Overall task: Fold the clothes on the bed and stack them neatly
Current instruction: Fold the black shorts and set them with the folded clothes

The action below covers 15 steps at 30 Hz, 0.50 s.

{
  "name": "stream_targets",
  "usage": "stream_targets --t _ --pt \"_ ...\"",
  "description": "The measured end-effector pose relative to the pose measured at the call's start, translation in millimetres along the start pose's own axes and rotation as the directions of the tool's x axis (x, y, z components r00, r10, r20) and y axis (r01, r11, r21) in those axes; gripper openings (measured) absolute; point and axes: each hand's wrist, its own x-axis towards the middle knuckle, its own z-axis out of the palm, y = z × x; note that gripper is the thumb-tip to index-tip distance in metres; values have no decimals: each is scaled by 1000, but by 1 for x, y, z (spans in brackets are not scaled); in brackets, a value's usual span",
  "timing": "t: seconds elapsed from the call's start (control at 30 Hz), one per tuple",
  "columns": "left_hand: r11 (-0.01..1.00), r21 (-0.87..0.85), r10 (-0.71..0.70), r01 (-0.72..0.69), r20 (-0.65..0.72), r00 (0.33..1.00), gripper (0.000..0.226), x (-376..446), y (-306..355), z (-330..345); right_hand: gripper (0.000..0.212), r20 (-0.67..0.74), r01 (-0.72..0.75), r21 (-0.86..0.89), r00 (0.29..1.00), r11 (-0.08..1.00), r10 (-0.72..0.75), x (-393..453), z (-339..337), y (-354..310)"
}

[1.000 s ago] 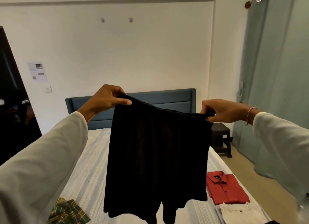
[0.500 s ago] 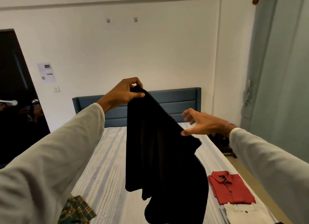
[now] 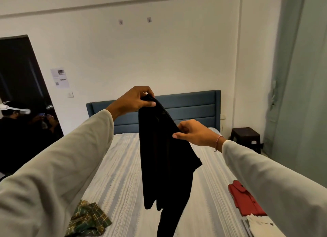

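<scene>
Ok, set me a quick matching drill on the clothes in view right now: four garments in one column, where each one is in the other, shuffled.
Garments:
1. black shorts
2. red shirt
3. green plaid cloth
4. white shirt

Places:
A. crumpled on the bed, near left
B. folded on the bed's right side, behind the white one
C. held up off the bed by the left hand and right hand
D. folded at the bed's near right edge

Pairs: 1-C, 2-B, 3-A, 4-D
</scene>
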Motion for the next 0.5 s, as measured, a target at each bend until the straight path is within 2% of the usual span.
stream_targets --t 0.17,0.27,0.37,0.5 --pt "995 -49 -90 88 -43 995 22 -2 -28 1 22 57 45 -23 997 999 -44 -7 -16 -25" --pt "965 -150 -207 213 53 977 25 -3 -42 8 18 48 29 -172 999 985 -21 -8 -26 -35" --pt "918 -238 -275 318 197 941 30 -6 -50 20 19 177 -83 -216 976 973 123 -11 -44 -42" --pt "853 -365 -260 374 323 910 23 -16 -45 52 21 322 -305 -247 869 920 375 -19 -61 -55"
